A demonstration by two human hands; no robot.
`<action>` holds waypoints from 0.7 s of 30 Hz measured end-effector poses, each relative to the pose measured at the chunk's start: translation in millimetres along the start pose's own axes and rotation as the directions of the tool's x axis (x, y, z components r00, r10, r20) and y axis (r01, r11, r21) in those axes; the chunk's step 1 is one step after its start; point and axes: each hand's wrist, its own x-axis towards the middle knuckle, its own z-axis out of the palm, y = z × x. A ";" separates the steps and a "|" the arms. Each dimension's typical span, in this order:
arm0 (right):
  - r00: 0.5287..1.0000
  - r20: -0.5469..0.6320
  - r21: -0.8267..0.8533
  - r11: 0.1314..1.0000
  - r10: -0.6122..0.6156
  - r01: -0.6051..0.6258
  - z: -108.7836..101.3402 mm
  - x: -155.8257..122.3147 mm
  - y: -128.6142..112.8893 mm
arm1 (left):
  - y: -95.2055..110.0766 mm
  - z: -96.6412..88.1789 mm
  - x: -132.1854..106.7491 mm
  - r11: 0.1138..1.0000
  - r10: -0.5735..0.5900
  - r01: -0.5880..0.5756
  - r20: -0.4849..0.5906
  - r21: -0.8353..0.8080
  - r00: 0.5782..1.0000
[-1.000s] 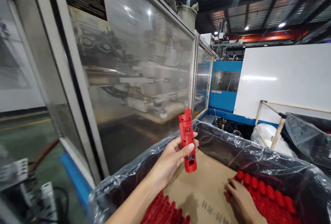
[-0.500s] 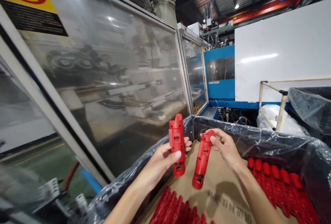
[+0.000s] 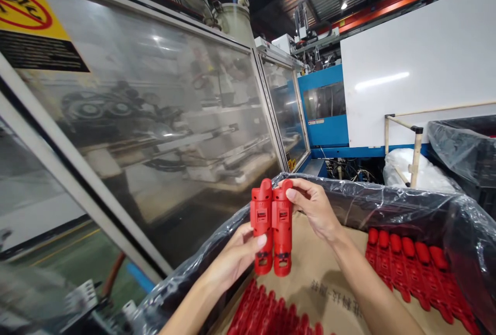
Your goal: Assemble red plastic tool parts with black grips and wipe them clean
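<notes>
Two matching red plastic housings stand upright side by side in front of me, touching or nearly so. My left hand (image 3: pixel 244 246) is closed on the left red plastic housing (image 3: pixel 262 221), thumb across its lower front and fingers behind. The right red plastic housing (image 3: pixel 283 226) is pinched near its top by my right hand (image 3: pixel 310 203). Both parts have small square openings and a slot near the bottom. Beneath them lies brown cardboard (image 3: pixel 310 252) with printed characters, inside a bin (image 3: pixel 349 190) lined with clear plastic.
Rows of red housings (image 3: pixel 267 312) lie at the bin's near side, and more red housings (image 3: pixel 416 273) at its right. A framed clear machine guard (image 3: pixel 174 118) rises on the left. Behind the bin stand a blue machine (image 3: pixel 325 100) and a pipe rail (image 3: pixel 416 154).
My right hand has brought its housing left and upright against the one in my left hand. The camera view has shifted slightly.
</notes>
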 end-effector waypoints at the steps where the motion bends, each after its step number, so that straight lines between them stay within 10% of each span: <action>1: 1.000 0.000 -0.001 1.000 -0.004 0.004 2.0 0.4 -0.2 | -0.2 0.8 0.1 1.000 -0.009 0.009 -0.008 -0.018 1.000; 21: 1.000 0.019 -0.352 0.936 0.009 -0.001 -12.3 0.6 18.3 | 4.4 2.4 5.7 0.994 0.072 -0.080 -0.116 -0.070 0.991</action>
